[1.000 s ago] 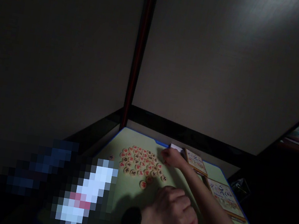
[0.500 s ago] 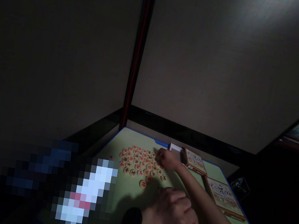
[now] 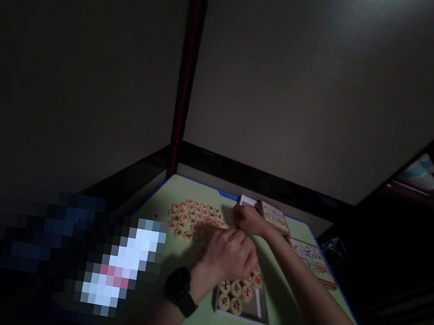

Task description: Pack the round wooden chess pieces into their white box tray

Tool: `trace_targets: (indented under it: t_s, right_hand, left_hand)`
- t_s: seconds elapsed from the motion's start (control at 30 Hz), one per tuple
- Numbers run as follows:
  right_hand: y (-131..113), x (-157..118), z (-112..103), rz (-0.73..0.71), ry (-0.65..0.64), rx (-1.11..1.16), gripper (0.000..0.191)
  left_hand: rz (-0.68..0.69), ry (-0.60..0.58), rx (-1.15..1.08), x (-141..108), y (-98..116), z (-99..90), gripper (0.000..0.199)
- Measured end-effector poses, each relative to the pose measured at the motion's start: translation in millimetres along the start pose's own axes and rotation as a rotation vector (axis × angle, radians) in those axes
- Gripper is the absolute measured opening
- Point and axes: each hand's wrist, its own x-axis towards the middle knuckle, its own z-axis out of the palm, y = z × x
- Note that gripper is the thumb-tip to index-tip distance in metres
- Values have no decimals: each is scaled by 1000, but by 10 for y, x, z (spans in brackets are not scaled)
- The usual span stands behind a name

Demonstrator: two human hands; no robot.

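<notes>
My left hand point(image 3: 230, 253), with a dark watch point(image 3: 178, 288) on its wrist, is closed at the near edge of the spread of xiangqi pieces point(image 3: 194, 214). Its fingertips are hidden. Beneath and nearer lies an open tray point(image 3: 241, 318) with several round pieces, marked in red or black, on its left side; my hand covers its far part. Farther back my right hand point(image 3: 248, 219), curled closed, hovers by the right edge of the spread, in front of a white open box point(image 3: 247, 201). Whatever its fingers may hold is hidden.
A patterned box point(image 3: 274, 216) stands beside the white one, and a second patterned box point(image 3: 311, 260) lies nearer on the right. One piece point(image 3: 156, 216) sits apart on the left. A blurred-out bright patch point(image 3: 123, 263) covers the left edge. Walls point(image 3: 267, 110) rise behind the green table point(image 3: 171, 185).
My left hand has moved left and away from me, uncovering the tray of pieces. My right hand has drawn slightly clear of the spread, its fingers more curled. The view has shifted slightly.
</notes>
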Motion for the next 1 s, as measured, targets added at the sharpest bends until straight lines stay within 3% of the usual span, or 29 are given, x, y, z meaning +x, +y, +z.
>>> trace_targets:
  t_s: [0.1,0.17,0.33,0.5,0.6,0.8,1.0]
  right_hand:
    - [72,-199,-53,-30,-64,-19,23]
    - [99,-314,-35,-46,-129,-22,19]
    - [145,-436,91,-88,-137,-74,26]
    - [181,-408,167,-117,-115,-104,19]
    - [135,-393,196,-126,-91,-115,15]
    - [9,-418,255,-130,-12,-160,9]
    - [37,-451,273,-135,22,-194,10]
  left_hand:
    - [-290,-324,132,97,-165,-122,29]
    - [-388,-414,181,133,-275,-174,30]
    - [-449,-483,241,71,-424,-334,30]
    - [-446,-592,190,-139,-356,-539,22]
    - [-447,-640,148,-253,-315,-531,19]
    - [-436,-608,120,-352,-358,-407,16]
    - [-450,-627,117,-308,-353,-544,12]
